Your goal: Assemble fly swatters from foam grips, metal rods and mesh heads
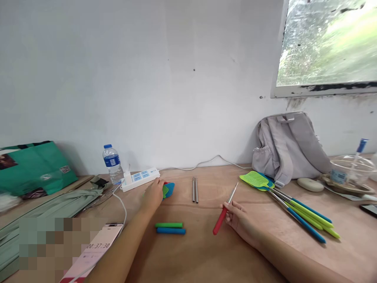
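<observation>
My right hand [237,214] grips a red fly swatter handle [220,222] with a metal rod pointing up and away; no head is on the rod's tip. At centre left, my left hand [154,193] is closed over a small pile of plastic fly swatter heads. A blue head [169,190] and a green head [165,192] stick out beside it, with a bit of red near the fingertips; the fingers partly hide the pile. Two metal rods [195,190] lie side by side between my hands. Nearer me rest a green handle [169,225] and a blue handle [171,231].
Several whole fly swatters [297,210] lie at the right, before a grey backpack [290,145]. A power strip [141,179], a water bottle [112,163], a phone with a cable [96,247] and a green bag [38,169] are left. A plastic cup [350,169] stands far right.
</observation>
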The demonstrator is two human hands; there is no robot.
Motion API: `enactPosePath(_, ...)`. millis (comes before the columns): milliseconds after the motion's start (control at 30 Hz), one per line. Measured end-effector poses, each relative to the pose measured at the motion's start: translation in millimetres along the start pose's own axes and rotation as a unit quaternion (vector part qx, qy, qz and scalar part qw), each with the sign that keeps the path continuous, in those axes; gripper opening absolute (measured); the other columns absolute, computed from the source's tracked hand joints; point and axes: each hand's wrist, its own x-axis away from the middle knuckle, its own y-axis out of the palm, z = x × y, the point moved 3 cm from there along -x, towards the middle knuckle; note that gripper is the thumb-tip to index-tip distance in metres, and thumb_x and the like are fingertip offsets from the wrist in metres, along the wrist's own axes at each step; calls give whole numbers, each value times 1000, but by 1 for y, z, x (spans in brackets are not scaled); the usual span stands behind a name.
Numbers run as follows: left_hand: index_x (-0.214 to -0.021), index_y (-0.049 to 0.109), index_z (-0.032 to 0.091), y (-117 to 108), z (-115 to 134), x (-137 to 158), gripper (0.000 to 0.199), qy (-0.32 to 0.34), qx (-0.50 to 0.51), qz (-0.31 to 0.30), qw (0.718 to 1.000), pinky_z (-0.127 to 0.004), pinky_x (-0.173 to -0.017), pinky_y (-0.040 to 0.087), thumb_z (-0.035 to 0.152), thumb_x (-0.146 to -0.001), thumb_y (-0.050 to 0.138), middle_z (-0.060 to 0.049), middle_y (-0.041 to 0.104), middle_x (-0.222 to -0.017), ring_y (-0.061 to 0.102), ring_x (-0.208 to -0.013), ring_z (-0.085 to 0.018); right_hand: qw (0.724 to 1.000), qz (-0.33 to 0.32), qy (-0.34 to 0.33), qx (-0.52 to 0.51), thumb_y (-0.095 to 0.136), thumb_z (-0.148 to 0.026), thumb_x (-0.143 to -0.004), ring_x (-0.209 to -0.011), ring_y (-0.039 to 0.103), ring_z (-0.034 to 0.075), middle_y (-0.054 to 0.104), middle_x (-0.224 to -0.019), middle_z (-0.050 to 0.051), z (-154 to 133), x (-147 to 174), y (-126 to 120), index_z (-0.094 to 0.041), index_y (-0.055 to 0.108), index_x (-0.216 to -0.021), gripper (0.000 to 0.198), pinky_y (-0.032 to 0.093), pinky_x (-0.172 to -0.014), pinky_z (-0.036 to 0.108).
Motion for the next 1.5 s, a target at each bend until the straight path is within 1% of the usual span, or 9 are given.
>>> enactPosePath(167, -109, 48, 17, -28, 35, -3, 31, 24, 72, 86, 993, -31, -91, 38, 13, -89, 24, -9, 50, -107, 48, -104, -19, 987, -32, -78, 134, 66, -43, -71, -52, 51, 11, 54, -58, -4, -25, 3, 16, -19, 57, -87, 30, 40, -53, 23)
enactPosePath(267, -99, 49, 20, -47, 63, 7, 27, 84, 149, 104, 980, -32, -86, 41, 18, -90, 23, -5, 50, -96, 48, -95, -18, 955, -55, -131, 261, 54, -49, -78, -44, 46, 11, 46, -53, -7, -47, 9, 25, -20, 55, -90, 31, 36, -48, 24)
enactPosePath(467, -70, 42, 21, -73, 108, 40, 8, 198, 121, 53, 971, -35, -75, 38, 24, -78, 44, -2, 43, -84, 39, -83, -20, 759, -29, -284, 585, 50, -34, -84, -56, 47, 15, 53, -62, -2, -77, 34, 37, -27, 59, -93, 15, 31, -53, 26)
enactPosePath(667, -65, 40, 20, -75, 122, 49, 13, 243, 60, 32, 968, -33, -70, 35, 24, -70, 51, -3, 42, -81, 38, -80, -20, 662, -75, -328, 670, 45, -27, -86, -58, 51, 16, 63, -73, 1, -75, 46, 48, -31, 59, -104, 22, 28, -52, 26)
enactPosePath(833, -63, 39, 20, -74, 125, 51, 12, 246, 31, -13, 969, -33, -69, 35, 17, -62, 50, -3, 42, -81, 39, -81, -21, 627, -103, -331, 698, 42, -26, -88, -62, 55, 17, 63, -75, 2, -69, 48, 54, -32, 58, -108, 26, 29, -53, 26)
enactPosePath(1067, -61, 36, 19, -73, 127, 52, 15, 256, 33, -22, 966, -33, -67, 35, 16, -58, 50, -2, 41, -79, 39, -78, -20, 677, -84, -319, 658, 42, -28, -88, -64, 55, 19, 64, -77, 3, -63, 48, 49, -32, 57, -110, 27, 30, -54, 27)
enactPosePath(1233, -61, 35, 19, -76, 126, 52, 16, 258, 33, -9, 966, -31, -65, 34, 15, -58, 50, -2, 41, -78, 38, -76, -18, 681, -75, -302, 663, 41, -28, -88, -65, 55, 19, 65, -80, 2, -61, 45, 45, -32, 58, -108, 26, 30, -54, 26)
enactPosePath(1333, -60, 37, 19, -72, 126, 52, 16, 268, 3, -22, 963, -31, -66, 34, 16, -59, 52, -2, 42, -78, 39, -77, -19, 650, -87, -317, 685, 42, -27, -88, -63, 54, 18, 63, -74, 3, -64, 44, 45, -29, 61, -102, 24, 27, -53, 26)
enactPosePath(1500, -63, 47, 18, -55, 128, 53, 12, 310, -97, -25, 946, -37, -72, 35, 25, -71, 52, -7, 47, -80, 41, -81, -24, 552, -86, -378, 738, 47, -27, -86, -59, 51, 17, 61, -67, 3, -71, 43, 43, -29, 64, -96, 20, 21, -52, 28)
